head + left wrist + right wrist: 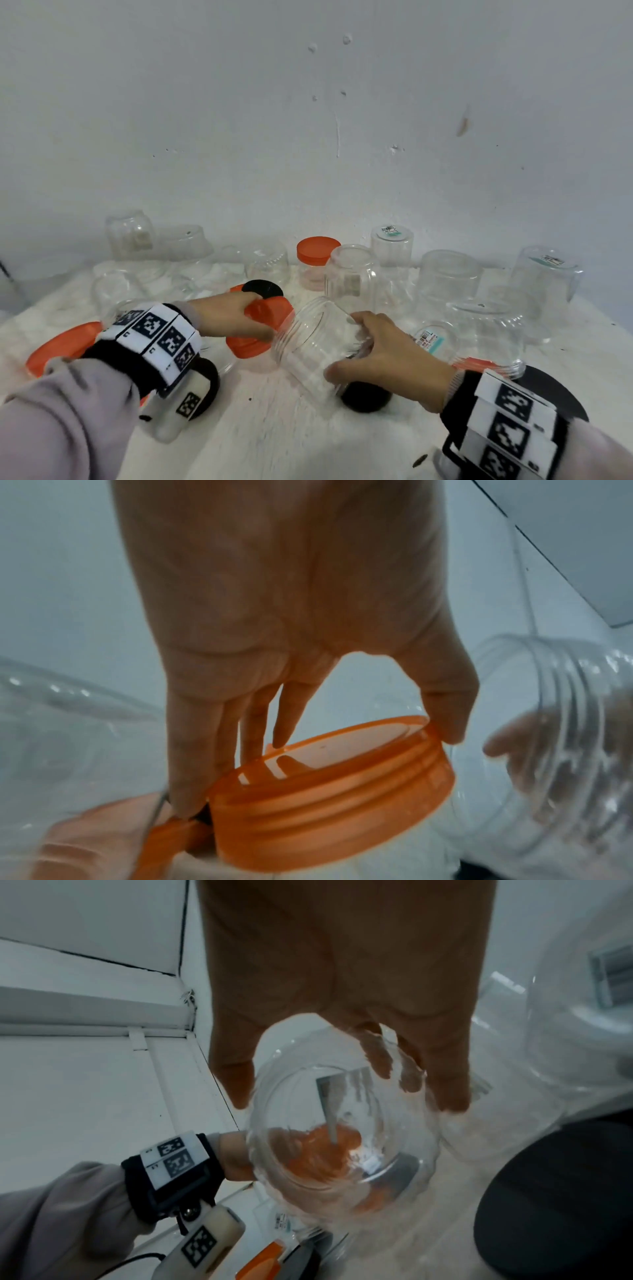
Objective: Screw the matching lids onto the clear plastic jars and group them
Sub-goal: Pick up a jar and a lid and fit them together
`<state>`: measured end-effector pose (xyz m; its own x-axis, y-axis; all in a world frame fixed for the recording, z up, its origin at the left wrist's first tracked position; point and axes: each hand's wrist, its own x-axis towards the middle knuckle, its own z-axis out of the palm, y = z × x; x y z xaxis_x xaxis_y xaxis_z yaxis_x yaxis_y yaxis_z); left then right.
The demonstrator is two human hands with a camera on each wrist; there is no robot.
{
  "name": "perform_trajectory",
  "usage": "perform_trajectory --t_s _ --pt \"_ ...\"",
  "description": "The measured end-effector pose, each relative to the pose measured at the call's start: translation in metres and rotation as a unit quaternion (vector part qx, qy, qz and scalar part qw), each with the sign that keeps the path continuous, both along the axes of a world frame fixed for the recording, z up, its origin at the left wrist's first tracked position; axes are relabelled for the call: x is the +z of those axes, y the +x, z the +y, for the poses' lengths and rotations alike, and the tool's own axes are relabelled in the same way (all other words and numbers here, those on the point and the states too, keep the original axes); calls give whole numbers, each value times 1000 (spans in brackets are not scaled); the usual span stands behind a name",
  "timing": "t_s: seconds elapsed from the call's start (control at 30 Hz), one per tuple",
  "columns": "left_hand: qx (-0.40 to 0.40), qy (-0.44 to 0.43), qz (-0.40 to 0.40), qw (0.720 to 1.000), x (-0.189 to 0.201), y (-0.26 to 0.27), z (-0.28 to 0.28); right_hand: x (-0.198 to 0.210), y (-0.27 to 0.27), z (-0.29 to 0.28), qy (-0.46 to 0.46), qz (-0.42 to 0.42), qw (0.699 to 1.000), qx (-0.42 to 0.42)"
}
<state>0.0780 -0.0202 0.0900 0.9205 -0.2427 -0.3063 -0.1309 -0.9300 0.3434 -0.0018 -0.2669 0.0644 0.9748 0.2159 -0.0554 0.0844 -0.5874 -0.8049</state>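
Both hands work low over a white bench [260, 428] against a scuffed, pale wall [239, 120]: left hand [226, 317] pinches an orange lid [270, 313], right hand [387, 353] grips a tilted clear jar [315, 346]. More jars stand behind.

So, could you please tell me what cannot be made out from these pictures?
- Head view: whether the orange lid touches the clear jar mouth; the left hand covers the join.
- Left wrist view: the jar cut off at the right edge.
- Right wrist view: the lid blurred through the jar's base.
- Head view: label print too small.
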Motion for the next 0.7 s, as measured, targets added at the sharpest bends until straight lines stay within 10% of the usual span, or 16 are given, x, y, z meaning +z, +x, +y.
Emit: perform_trajectory --t_s 0.27,0.7 --pt "83 -157 -70 982 19 -15 22 -18 8 26 -25 60 997 35" --pt "13 -136 -61 989 12 -27 18 -35 19 61 -80 56 993 64"
